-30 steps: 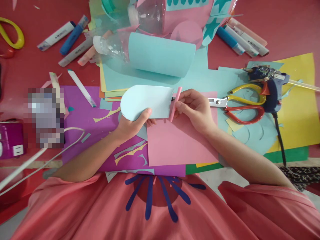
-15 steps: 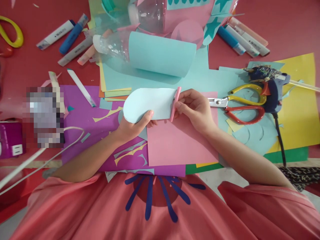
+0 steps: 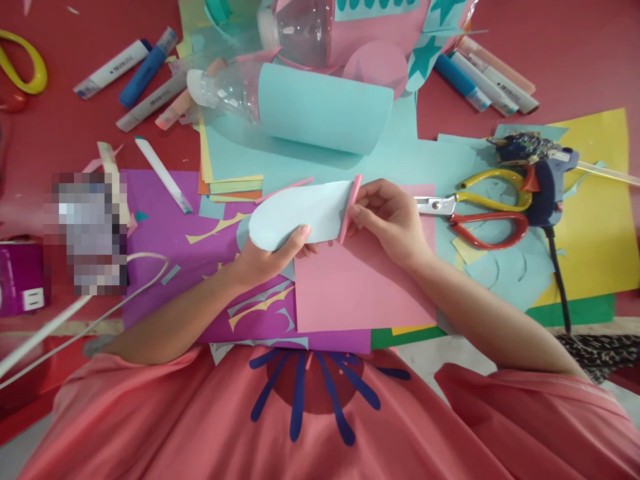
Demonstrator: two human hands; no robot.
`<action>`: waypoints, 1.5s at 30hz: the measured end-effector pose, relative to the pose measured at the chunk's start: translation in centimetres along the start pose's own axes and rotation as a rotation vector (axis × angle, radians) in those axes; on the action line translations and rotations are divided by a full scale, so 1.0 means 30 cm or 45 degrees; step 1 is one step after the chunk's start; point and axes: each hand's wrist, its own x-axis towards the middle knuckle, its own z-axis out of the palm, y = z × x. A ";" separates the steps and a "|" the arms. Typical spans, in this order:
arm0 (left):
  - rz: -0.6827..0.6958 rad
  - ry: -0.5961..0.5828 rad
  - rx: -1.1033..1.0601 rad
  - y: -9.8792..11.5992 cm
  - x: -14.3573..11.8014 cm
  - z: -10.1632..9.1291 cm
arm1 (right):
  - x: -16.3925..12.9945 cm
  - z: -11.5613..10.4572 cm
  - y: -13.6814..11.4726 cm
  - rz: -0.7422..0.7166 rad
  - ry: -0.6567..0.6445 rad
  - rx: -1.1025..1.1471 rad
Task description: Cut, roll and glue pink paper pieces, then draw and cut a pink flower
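My left hand [image 3: 270,257] is closed on a light blue paper piece [image 3: 300,210] with one rounded end, thumb on top and fingers underneath. At its straight end stands a narrow pink paper strip [image 3: 351,208], seen almost edge-on. The thumb and fingers of my right hand [image 3: 387,217] pinch this strip against the blue paper. A thin pink edge [image 3: 287,189] shows behind the blue piece. Below both hands lies a pink paper sheet [image 3: 370,287]. Just right of my right hand are scissors [image 3: 480,203] with yellow and red handles.
A clear bottle wrapped in light blue paper [image 3: 325,107] lies beyond my hands. A glue gun [image 3: 547,180] with a cord is at the right. Markers [image 3: 145,70] lie at both sides. Paper scraps cover a purple sheet [image 3: 165,300]. A white cable [image 3: 145,293] crosses the left.
The blue paper has tilted slightly in my hands, its rounded end a little lower. A pink edge now shows behind it. My right hand keeps its pinch on the strip.
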 end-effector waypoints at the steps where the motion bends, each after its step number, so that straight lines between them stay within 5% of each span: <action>1: -0.001 0.014 -0.013 0.001 -0.001 0.001 | 0.000 -0.001 0.001 0.003 -0.004 -0.005; 45: 0.044 0.007 -0.116 -0.011 0.001 -0.001 | -0.001 -0.015 -0.002 0.025 -0.183 0.001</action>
